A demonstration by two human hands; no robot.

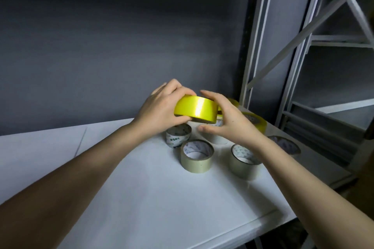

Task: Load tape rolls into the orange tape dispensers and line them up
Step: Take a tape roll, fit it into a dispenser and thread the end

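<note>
while a dim grey wall (121, 36) backs the white surface (141, 198), the left hand (159, 107) grips a yellow tape roll (197, 109) above centre; the right hand (226, 119) hovers slack at its 3 o'clock, pale tape rolls (197, 155) below, grey shelving (303, 46) at 2 o'clock.

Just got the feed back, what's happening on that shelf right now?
A person's left hand grips a yellow tape roll, lifted above the white shelf. The right hand is open beside it. Several pale tape rolls stand on the shelf below. No orange dispenser is in view.
</note>
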